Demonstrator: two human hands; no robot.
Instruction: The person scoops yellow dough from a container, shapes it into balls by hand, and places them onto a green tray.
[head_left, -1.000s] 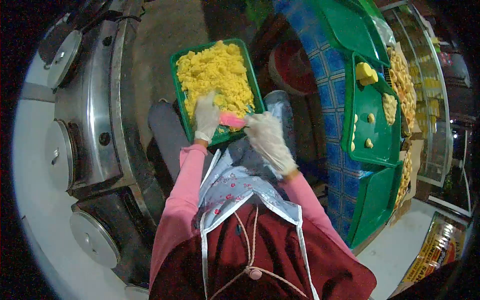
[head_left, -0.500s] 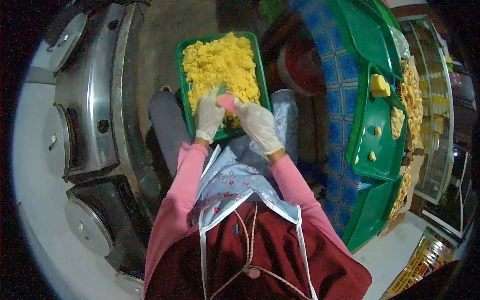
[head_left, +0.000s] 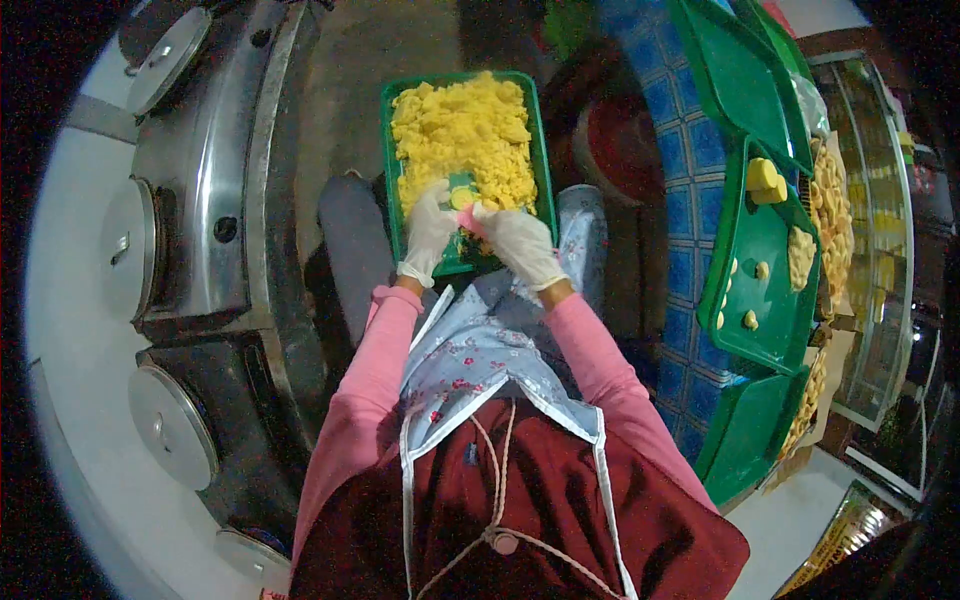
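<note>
A green tray (head_left: 541,150) heaped with crumbly yellow dough (head_left: 462,125) sits between the knees. My left hand (head_left: 430,230), in a pale translucent glove, is closed over the tray's near left part, its fingertips by a small green piece (head_left: 461,180). Beside those fingertips shows a round yellow disc (head_left: 463,198). My right hand (head_left: 520,243), gloved too, grips a small pink tool (head_left: 467,217) whose far end meets the left fingers. What the left fingers close on is hidden; I cannot tell its kind. Both hands meet low over the tray.
At right, a green tray (head_left: 735,310) on a blue-tiled ledge (head_left: 680,215) holds yellow dough blocks (head_left: 766,182) and several small dough pieces. Steel cookers with round lids (head_left: 130,245) line the left side. Beyond the right trays lie piled pale pieces (head_left: 830,215) and a glass cabinet (head_left: 870,250).
The view has shifted, so the tray appears farther right. My hands remain together over the tray, and the round yellow disc now shows by the left fingertips.
</note>
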